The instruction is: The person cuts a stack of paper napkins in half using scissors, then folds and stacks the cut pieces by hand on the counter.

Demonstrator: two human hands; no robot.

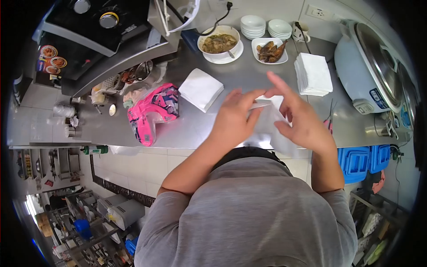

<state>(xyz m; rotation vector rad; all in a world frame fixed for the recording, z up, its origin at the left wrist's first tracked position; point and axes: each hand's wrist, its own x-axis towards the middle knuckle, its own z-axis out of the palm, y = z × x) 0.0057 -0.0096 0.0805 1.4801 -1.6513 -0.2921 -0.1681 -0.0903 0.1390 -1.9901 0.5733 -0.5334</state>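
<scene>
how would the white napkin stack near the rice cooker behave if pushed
The napkin stack would probably slide apart in layers, since separate edges show along its side. Each layer looks thin, so likely light and floppy.

left hand (233, 118) + right hand (307, 124) = 2 hands, duh | paper sheets (276, 101) between them: too blurry to count tbh | napkin piles (312, 73) on the surface (240, 73): 2 | white bowl stacks (252, 27): 2 | round bowl (212, 55) plus square dish (255, 49), so 2 with food | just 1 mug (300, 34) | 1 pink bag (144, 121) | blue bins (354, 165): 2
</scene>
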